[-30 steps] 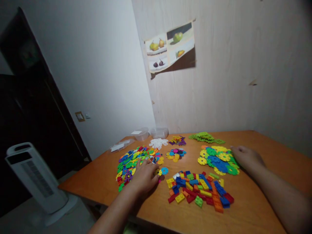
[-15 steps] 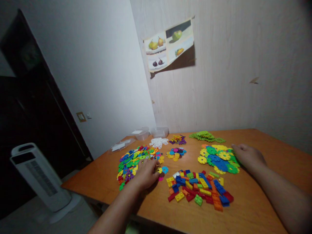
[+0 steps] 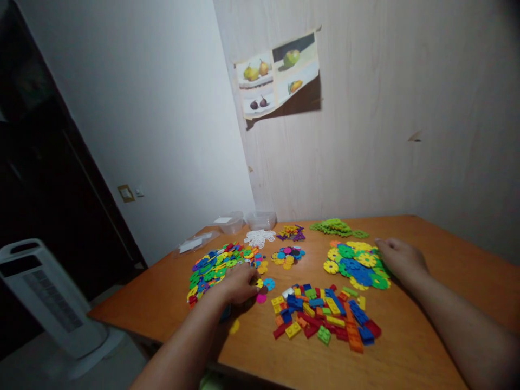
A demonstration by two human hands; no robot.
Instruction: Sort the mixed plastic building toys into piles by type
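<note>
My left hand (image 3: 239, 284) lies curled on the orange table (image 3: 406, 346) at the right edge of a wide spread of small colourful flower pieces (image 3: 209, 268). Its fingertips touch loose pieces, a pink one (image 3: 261, 298) and a blue one (image 3: 268, 283) among them. A yellow piece (image 3: 234, 326) lies beside my left wrist. My right hand (image 3: 400, 259) rests palm down against the right side of a pile of large flower discs (image 3: 355, 262). Between my hands lies a heap of coloured bricks (image 3: 320, 314).
Further back lie a small heap of flower pieces (image 3: 287, 255), white pieces (image 3: 258, 237), a yellow-purple heap (image 3: 291, 233) and green pieces (image 3: 335, 227). Two clear tubs (image 3: 262, 219) and a lid (image 3: 195, 242) stand by the wall. A white tower fan (image 3: 36, 292) stands left of the table.
My left hand has drawn back toward me from the spread, and loose pieces now lie by my wrist. My view has shifted slightly right. My right hand has barely moved.
</note>
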